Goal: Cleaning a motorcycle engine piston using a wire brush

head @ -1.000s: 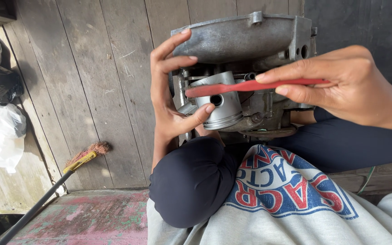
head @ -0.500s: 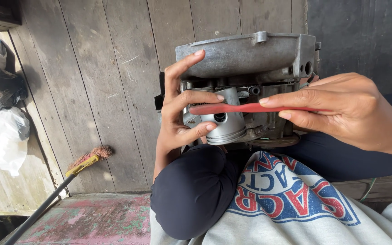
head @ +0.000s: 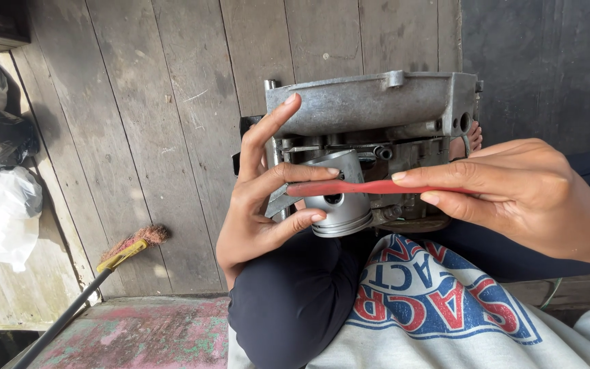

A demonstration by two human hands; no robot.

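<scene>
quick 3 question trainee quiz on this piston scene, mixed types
1. True or false: the left hand holds the piston.
2. What colour is the stick in the right hand? A green B red C black
3. What lies on the planks at the left?

Key: 1 true. 2 B. 3 a broom.

broom (head: 90,283): handle cut off by bottom edge | red tool (head: 370,187): tip perhaps hidden
</scene>
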